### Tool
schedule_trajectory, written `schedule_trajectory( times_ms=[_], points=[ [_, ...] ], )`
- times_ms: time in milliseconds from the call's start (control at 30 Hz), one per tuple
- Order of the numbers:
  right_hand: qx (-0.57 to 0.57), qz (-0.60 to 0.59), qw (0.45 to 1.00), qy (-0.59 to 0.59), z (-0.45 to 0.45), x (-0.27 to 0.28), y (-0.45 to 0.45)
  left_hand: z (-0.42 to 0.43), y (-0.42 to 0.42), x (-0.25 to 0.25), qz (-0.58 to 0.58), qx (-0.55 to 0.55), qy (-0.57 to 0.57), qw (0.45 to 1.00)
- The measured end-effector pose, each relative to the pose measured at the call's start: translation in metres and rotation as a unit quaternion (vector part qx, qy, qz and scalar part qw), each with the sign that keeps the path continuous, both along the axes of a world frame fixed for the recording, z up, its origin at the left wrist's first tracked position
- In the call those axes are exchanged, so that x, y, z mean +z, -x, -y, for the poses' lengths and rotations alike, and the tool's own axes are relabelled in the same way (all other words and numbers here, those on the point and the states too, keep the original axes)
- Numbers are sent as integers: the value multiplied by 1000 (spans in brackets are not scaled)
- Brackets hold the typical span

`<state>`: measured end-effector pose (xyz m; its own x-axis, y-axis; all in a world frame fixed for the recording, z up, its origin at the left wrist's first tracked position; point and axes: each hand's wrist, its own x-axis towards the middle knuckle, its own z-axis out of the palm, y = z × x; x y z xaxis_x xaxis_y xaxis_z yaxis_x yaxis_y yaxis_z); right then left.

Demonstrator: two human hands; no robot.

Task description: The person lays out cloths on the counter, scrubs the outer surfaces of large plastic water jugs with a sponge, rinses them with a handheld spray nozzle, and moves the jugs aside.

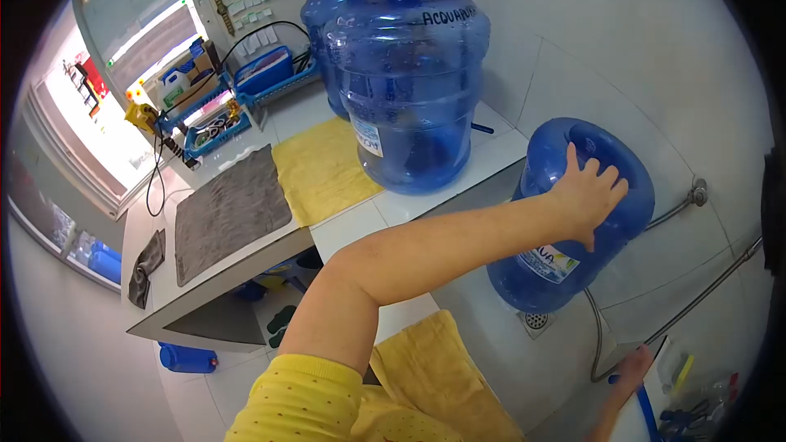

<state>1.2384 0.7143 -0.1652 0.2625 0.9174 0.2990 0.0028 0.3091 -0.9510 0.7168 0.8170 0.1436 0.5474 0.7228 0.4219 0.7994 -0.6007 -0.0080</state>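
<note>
My left hand reaches across to a large blue water jug over the floor at the right. Its spread fingers curl over the jug's recessed upper end, with the thumb on the near side. The jug leans and carries a label. At the lower right my right hand is blurred, near a blue-edged white surface and a metal hose. Its fingers are not clear. Two more blue jugs stand upright on the white counter, the nearer water jug in front of the other jug.
On the counter lie a yellow towel and a grey towel. Blue baskets with supplies stand at the wall. Another yellow towel hangs near my body. A floor drain lies under the leaning jug; scissors are at the lower right.
</note>
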Motion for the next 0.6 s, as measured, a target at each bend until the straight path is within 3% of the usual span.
schedule_trajectory(
  times_ms=[33,67,133,167,233,267,333,433,533,600],
  points=[
    [32,104,989,97,-8,8,101,2,1,0,-19,-5,1,1000],
    [45,68,976,203,-2,48,191,5,1,1,-37,-11,1,999],
    [96,-163,924,332,-19,4,236,12,3,-1,-25,-19,-21,999],
    [75,-331,861,379,-36,-24,252,14,5,-1,-18,-19,-40,999],
    [154,-408,811,389,-51,-26,286,20,11,2,6,-20,-45,999],
    [148,-414,819,369,-56,-16,310,21,15,2,5,-28,-50,998],
    [278,-551,764,188,-63,1,347,23,18,1,2,-53,-69,996],
    [254,-533,784,190,-70,-14,341,31,18,1,-3,-40,-86,996],
    [238,-538,779,218,-52,57,348,37,16,25,23,-52,-125,991],
    [240,-536,783,203,-57,64,343,42,10,55,30,-62,-142,987]
  ],
)
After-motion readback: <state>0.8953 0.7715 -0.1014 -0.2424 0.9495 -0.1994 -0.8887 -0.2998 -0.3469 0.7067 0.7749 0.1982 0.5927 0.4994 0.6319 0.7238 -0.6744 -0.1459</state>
